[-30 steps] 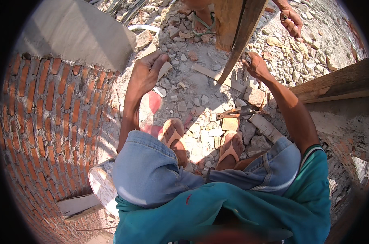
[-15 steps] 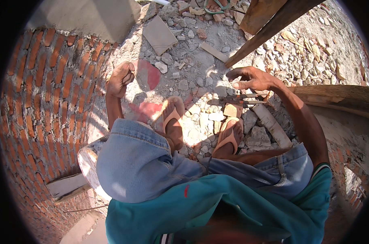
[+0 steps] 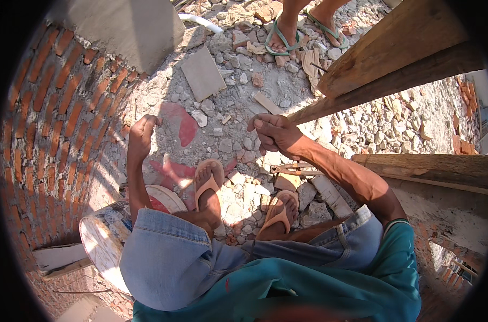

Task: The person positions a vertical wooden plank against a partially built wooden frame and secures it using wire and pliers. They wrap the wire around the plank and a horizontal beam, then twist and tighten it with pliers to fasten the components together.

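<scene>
My left hand is raised over the rubble near the brick wall, its fingers pinched together. Whatever may be between those fingertips is too small to make out. Further right, my right hand is closed, fingers curled in and thumb pressed against them; what it holds, if anything, I cannot tell. A pair of pincers lies on the rubble just under my right forearm, its jaws pointing left and its handles partly hidden by the arm.
A brick wall runs along the left, with a paint-stained bucket by my left knee. Wooden boards slant in at upper right; a beam lies below them. Another person's sandalled feet stand ahead. A tile lies on broken rubble.
The view has shifted, bringing more of the other person's feet in. My right hand has moved left toward my left hand, and its fingers have curled closed. My left hand stays pinched.
</scene>
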Action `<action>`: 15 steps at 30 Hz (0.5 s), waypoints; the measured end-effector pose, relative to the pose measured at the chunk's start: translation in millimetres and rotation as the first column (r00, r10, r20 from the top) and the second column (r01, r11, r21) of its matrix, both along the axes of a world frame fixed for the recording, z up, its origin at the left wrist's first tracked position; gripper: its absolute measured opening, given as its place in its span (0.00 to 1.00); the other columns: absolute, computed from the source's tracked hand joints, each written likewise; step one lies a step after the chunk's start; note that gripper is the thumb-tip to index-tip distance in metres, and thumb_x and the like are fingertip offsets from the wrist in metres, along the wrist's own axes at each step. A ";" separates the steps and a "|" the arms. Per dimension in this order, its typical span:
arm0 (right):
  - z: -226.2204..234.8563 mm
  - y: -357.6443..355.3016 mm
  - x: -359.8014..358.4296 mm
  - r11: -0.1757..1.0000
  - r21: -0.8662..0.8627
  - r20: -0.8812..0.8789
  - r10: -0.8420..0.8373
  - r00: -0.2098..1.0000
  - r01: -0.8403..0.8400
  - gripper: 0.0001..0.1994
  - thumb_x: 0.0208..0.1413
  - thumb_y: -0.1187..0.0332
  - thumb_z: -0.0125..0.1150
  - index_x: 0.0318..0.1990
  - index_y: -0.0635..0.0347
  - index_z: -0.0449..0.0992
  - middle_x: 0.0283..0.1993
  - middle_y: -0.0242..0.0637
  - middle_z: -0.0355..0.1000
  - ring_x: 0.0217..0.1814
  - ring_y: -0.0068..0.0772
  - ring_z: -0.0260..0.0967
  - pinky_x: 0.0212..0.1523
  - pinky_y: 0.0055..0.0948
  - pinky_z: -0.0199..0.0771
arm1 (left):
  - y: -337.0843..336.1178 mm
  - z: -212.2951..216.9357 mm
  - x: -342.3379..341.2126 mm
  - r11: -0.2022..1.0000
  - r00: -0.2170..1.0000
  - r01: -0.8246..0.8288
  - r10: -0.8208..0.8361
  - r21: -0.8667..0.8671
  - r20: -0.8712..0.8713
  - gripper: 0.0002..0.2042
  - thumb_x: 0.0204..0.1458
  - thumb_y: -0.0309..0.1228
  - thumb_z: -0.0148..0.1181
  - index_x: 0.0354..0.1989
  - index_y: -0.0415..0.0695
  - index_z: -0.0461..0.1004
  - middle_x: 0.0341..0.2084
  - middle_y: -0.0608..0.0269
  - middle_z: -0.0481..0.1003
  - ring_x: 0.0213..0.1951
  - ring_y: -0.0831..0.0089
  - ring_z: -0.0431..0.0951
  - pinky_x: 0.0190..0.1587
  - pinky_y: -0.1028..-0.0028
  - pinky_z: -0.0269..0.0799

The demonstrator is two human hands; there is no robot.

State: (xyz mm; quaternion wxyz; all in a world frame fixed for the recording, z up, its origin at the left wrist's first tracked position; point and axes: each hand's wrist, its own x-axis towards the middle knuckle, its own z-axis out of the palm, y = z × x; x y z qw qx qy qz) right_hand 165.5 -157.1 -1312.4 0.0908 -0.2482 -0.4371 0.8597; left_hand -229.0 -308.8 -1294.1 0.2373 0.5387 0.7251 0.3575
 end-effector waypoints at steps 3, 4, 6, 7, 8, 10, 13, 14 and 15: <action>-12.1 -9.2 30.4 0.559 0.772 0.255 0.163 0.953 -0.303 0.18 0.72 0.55 0.52 0.50 0.62 0.75 0.33 0.45 0.77 0.31 0.49 0.75 0.42 0.45 0.75 | -1.2 -16.5 -8.4 0.996 0.942 0.070 -0.085 -0.057 -0.325 0.12 0.66 0.36 0.56 0.38 0.40 0.80 0.34 0.55 0.83 0.35 0.60 0.83 0.46 0.67 0.74; -15.0 -13.0 41.4 0.547 0.736 0.340 0.211 0.916 -0.399 0.18 0.72 0.54 0.52 0.49 0.61 0.76 0.34 0.48 0.76 0.35 0.54 0.75 0.43 0.48 0.74 | -0.9 -24.8 -8.2 0.988 0.906 0.137 -0.153 -0.069 -0.395 0.12 0.65 0.36 0.58 0.37 0.41 0.81 0.34 0.54 0.83 0.34 0.56 0.82 0.47 0.65 0.74; -18.0 -10.9 62.7 0.346 0.710 0.543 0.285 0.790 -0.613 0.19 0.72 0.53 0.52 0.46 0.60 0.78 0.38 0.48 0.78 0.41 0.53 0.75 0.43 0.49 0.72 | 3.6 -44.3 -1.4 0.962 0.877 0.272 -0.261 -0.031 -0.404 0.10 0.63 0.36 0.61 0.37 0.42 0.81 0.32 0.54 0.82 0.33 0.53 0.81 0.47 0.62 0.73; -18.1 -9.6 74.1 0.488 0.671 0.469 0.303 0.829 -0.558 0.19 0.72 0.52 0.52 0.46 0.60 0.78 0.35 0.43 0.78 0.37 0.46 0.74 0.40 0.45 0.71 | 7.0 -52.5 3.3 0.938 0.852 0.344 -0.334 -0.051 -0.403 0.09 0.61 0.35 0.63 0.37 0.43 0.81 0.31 0.54 0.82 0.32 0.51 0.81 0.47 0.60 0.73; -18.4 -8.0 84.0 0.604 0.607 0.424 0.303 0.854 -0.516 0.19 0.72 0.52 0.53 0.45 0.59 0.79 0.32 0.38 0.78 0.34 0.40 0.73 0.38 0.42 0.70 | 11.9 -59.2 8.5 0.936 0.863 0.349 -0.341 -0.047 -0.372 0.08 0.61 0.34 0.63 0.37 0.43 0.81 0.30 0.54 0.82 0.31 0.51 0.81 0.46 0.60 0.72; -18.3 -6.7 102.8 0.858 0.201 0.422 0.359 0.833 -0.472 0.20 0.71 0.50 0.54 0.45 0.58 0.81 0.32 0.26 0.76 0.32 0.24 0.68 0.34 0.33 0.67 | 24.6 -64.3 18.3 0.914 0.861 0.404 -0.396 -0.044 -0.319 0.06 0.60 0.33 0.64 0.36 0.44 0.81 0.28 0.55 0.82 0.30 0.52 0.81 0.43 0.58 0.72; -20.6 -10.5 120.1 0.938 0.057 0.391 0.295 0.872 -0.343 0.20 0.70 0.47 0.56 0.44 0.54 0.82 0.26 0.22 0.69 0.28 0.16 0.61 0.30 0.22 0.60 | 50.3 -52.1 31.0 0.852 0.786 0.524 -0.486 -0.007 -0.383 0.09 0.61 0.35 0.64 0.35 0.42 0.81 0.25 0.55 0.81 0.27 0.56 0.80 0.34 0.62 0.73; -20.8 -12.2 125.5 0.938 0.060 0.421 0.285 0.861 -0.340 0.20 0.70 0.47 0.56 0.44 0.54 0.81 0.25 0.21 0.67 0.28 0.15 0.60 0.28 0.22 0.59 | 60.4 -45.1 36.2 0.832 0.786 0.554 -0.515 0.018 -0.342 0.10 0.61 0.36 0.64 0.35 0.42 0.82 0.25 0.55 0.80 0.27 0.57 0.79 0.32 0.63 0.72; -20.5 -12.8 131.1 0.948 0.064 0.382 0.265 0.886 -0.311 0.20 0.70 0.47 0.56 0.45 0.55 0.81 0.24 0.20 0.66 0.26 0.15 0.59 0.27 0.22 0.57 | 72.3 -36.2 39.7 0.809 0.783 0.588 -0.578 -0.030 -0.230 0.10 0.61 0.37 0.64 0.36 0.42 0.82 0.25 0.56 0.81 0.26 0.59 0.78 0.32 0.64 0.72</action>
